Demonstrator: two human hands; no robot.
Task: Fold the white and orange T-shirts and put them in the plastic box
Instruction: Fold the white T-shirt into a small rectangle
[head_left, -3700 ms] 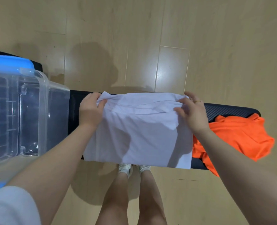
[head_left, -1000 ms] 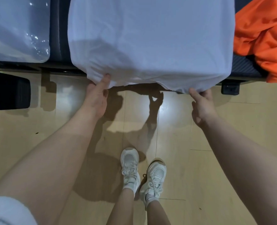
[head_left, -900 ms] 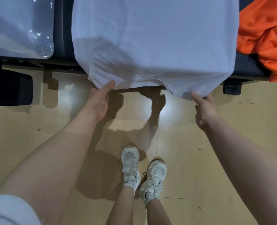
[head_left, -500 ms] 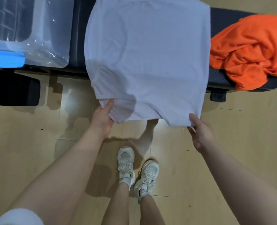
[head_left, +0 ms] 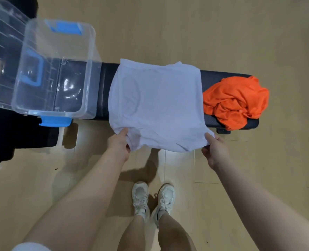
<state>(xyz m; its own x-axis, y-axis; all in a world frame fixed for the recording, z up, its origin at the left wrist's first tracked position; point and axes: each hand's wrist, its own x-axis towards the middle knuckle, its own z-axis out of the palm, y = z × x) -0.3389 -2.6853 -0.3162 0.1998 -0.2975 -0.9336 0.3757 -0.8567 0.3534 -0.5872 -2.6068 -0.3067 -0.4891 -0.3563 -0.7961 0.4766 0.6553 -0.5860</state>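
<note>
Two hands, left hand (head_left: 119, 144) and right hand (head_left: 215, 148), each pinch a near corner of the white T-shirt (head_left: 156, 105) draped over the surface (head_left: 104, 91).

Two T-shirts are present: one white T-shirt (head_left: 155, 104) and one orange T-shirt (head_left: 235, 102). One plastic box (head_left: 57, 69) and one bench (head_left: 210, 77) are present. Two hands are visible: left hand (head_left: 118, 145), right hand (head_left: 214, 148).

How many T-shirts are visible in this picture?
2. The white T-shirt lies across the middle of the black bench, held by both hands; the orange T-shirt is crumpled at its right end. None visible inside the box.
</note>
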